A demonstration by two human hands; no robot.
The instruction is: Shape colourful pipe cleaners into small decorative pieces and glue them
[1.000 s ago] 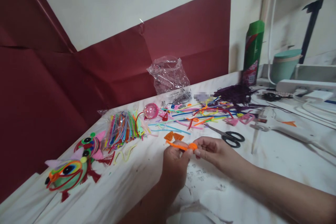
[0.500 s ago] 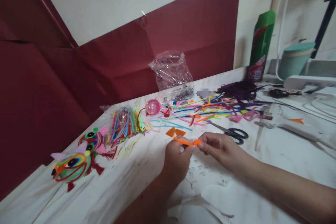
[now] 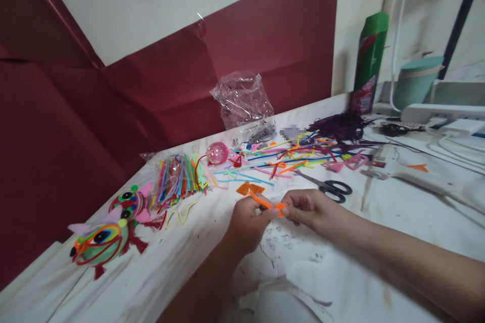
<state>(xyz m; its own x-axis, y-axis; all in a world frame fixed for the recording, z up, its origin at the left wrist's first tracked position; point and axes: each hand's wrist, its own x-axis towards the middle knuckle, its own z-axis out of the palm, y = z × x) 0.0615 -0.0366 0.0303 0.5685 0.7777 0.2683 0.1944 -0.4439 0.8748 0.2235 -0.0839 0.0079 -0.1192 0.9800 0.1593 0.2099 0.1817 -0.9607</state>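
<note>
Orange strip [image 3: 262, 202], bridging left grip [image 3: 247, 217], right grip [image 3: 307, 206]

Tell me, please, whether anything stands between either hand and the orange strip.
Nothing visible does: the left hand and right hand both hold the orange strip directly. The orange triangles and the scissors lie farther back on the table, not between.

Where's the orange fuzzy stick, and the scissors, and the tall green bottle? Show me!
Orange fuzzy stick [image 3: 262, 202]: head view, on its straight part.
Scissors [image 3: 322, 184]: head view, where the blades meet the black handles.
Tall green bottle [image 3: 370, 60]: head view, on its middle.
</note>
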